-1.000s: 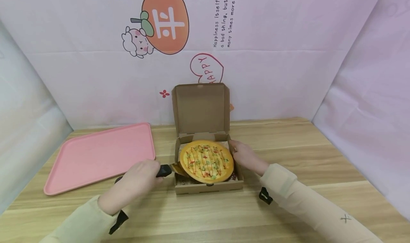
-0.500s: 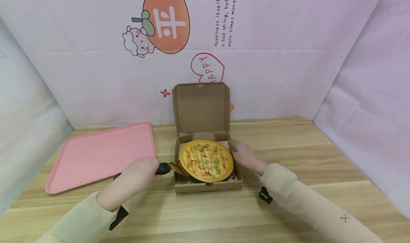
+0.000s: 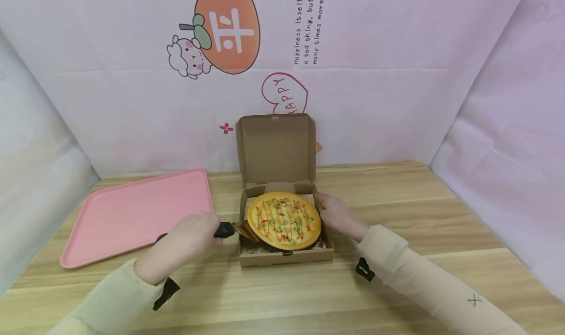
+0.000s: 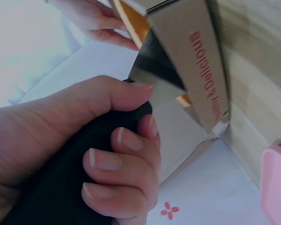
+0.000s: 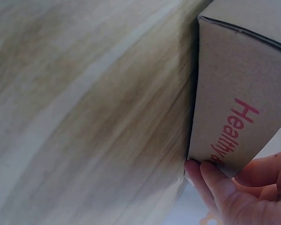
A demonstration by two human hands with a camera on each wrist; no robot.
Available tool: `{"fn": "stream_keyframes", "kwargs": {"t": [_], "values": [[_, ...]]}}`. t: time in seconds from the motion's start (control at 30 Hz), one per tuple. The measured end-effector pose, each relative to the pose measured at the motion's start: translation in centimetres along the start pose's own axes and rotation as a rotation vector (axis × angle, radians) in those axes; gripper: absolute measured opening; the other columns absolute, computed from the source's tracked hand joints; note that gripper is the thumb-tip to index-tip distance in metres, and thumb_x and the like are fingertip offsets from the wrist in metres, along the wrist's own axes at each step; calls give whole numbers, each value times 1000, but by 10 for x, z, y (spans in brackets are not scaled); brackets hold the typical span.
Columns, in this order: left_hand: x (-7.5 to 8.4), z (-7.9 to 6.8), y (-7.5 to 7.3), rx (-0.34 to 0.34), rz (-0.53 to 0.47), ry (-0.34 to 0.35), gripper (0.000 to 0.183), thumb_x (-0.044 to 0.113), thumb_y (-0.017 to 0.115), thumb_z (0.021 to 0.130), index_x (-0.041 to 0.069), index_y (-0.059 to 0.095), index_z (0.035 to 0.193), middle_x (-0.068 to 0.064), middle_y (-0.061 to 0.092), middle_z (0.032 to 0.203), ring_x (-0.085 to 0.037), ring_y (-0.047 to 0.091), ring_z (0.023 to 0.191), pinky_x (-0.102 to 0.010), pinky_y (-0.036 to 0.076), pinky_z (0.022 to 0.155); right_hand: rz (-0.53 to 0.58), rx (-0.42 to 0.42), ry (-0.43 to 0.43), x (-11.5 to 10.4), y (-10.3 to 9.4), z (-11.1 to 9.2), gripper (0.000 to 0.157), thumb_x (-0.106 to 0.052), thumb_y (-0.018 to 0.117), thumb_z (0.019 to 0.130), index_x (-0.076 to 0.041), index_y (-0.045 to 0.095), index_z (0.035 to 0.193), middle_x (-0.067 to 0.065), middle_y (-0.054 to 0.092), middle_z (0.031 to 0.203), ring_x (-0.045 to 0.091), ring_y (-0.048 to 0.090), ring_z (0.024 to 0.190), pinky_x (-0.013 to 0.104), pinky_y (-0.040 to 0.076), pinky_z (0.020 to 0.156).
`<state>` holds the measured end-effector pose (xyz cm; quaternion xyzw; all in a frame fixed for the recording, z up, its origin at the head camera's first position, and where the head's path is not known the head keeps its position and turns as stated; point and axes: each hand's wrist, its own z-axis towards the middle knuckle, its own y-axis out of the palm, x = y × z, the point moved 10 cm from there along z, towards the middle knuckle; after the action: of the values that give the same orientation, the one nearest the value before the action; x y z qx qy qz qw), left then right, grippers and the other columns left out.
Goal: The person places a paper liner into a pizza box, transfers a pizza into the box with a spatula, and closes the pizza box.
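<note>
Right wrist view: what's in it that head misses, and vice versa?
Only right wrist: red "Healthy" lettering on the outer side of the box.
Only head: the pizza, the pink tray, and the left hand gripping a black-handled server.
Both: the box, the right hand holding its side, and the wooden tabletop.

Left fingers [image 4: 105, 161] curl, gripping, right fingers [image 5: 220, 185] pinch, and both forearms [image 3: 430, 283] angle inward.
</note>
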<state>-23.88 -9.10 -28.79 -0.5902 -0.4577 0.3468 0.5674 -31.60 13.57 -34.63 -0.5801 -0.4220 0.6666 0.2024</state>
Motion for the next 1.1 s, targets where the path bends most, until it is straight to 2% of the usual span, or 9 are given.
{"fn": "stream_keyframes", "kwargs": {"t": [0.43,0.63,0.73,1.1], "values": [[-3,-2,-16,-123,15,4,24,14,72,74,8,50,67,0,48,65,-16,42,59,-31,38,56,-3,6,-19,-2,0,-1,49,7,34,85,16,30,132,30,31,138,42,26,129,48,24,105],[-4,-4,-26,-131,9,15,22,11,70,70,9,49,64,1,46,63,-15,39,58,-29,36,55,-21,22,-48,-3,0,0,49,5,34,84,16,32,132,31,33,137,42,28,128,47,25,105],[-6,-7,-30,-130,14,26,22,9,69,69,9,48,62,1,43,62,-15,36,57,-28,34,54,-18,8,-20,-3,0,0,48,6,34,85,16,30,132,30,31,138,41,26,129,47,23,106],[-14,-18,-41,-109,23,67,27,7,67,68,10,41,62,3,29,62,-13,28,58,-25,26,54,-30,14,-16,-3,-1,-1,47,5,35,86,16,32,132,29,32,138,41,27,129,47,25,105]]}}
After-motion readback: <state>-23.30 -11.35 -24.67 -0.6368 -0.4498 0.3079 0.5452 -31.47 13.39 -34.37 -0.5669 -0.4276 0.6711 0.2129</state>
